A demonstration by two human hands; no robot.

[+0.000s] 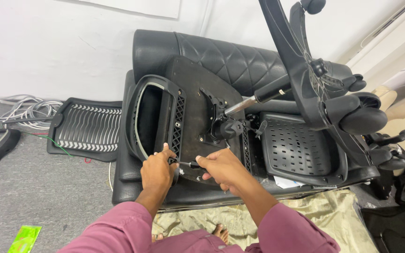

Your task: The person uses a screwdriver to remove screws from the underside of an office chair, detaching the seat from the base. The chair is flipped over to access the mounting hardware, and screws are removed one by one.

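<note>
Gripping screwdriver point(187, 164), right hand point(223, 169); left hand point(158, 171) steadying armrest point(158, 117).

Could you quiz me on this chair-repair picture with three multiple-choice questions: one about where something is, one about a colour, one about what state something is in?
1. Where does the ribbed black plastic panel lie?
A. On the grey floor to the left of the sofa
B. On top of the wheeled base
C. In the person's lap

2. What colour are the person's sleeves?
A. Blue
B. Dusty pink
C. White

3. How is the chair seat placed?
A. Upright, ready to sit on
C. Hanging from the wall
B. Turned over, underside up, on the black sofa

Answers:
1 A, the panel rests flat on the floor by the cables.
2 B, both forearms show pink cloth.
3 B, the mechanism and gas rod point up and out, while the left hand steadies the armrest and the right hand grips a screwdriver.
</note>
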